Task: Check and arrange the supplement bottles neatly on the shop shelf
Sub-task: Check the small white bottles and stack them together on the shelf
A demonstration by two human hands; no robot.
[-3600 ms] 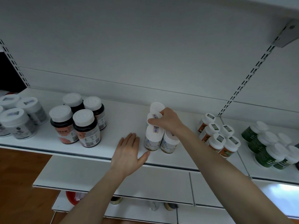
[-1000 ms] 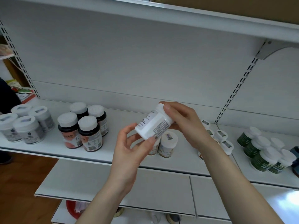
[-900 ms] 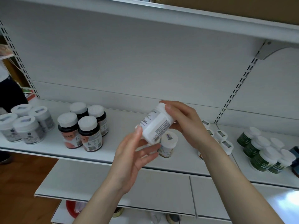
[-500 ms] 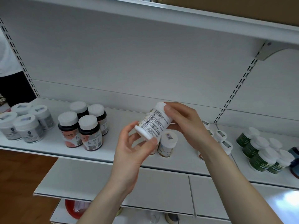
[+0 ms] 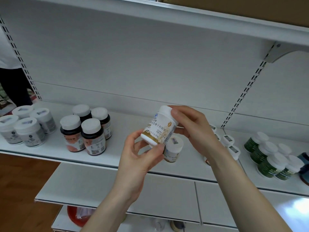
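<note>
Obs.: white plastic supplement bottle with a gold band on its label (image 5: 158,127) is off the white metal shelf (image 5: 127,122). It is held in the air in front of the shelf between left hand (image 5: 138,159) and right hand (image 5: 192,129), tilted, cap up and to the right. Change: 3.6 s ago it stood in its cluster on the shelf, right hand on top of it, left hand flat on the shelf. One second ago the barcode and fine-print side faced the camera. Now the front face, with large characters and the gold band, is toward the camera, so the bottle has been turned about its long axis. Reading: the check step is in hand and probably near its end; arranging is not yet done for this bottle. Left fingers (image 5: 133,137) are curled, thumb and fingertips pinching the base end. Right fingers (image 5: 177,113) are curled round the cap end, thumb on the cap. A matching white bottle (image 5: 173,149) stands on the shelf just below and behind the held one; the spot beside it is hidden by the hands. Dark amber bottles with white caps (image 5: 87,131) stand well to the left.
</note>
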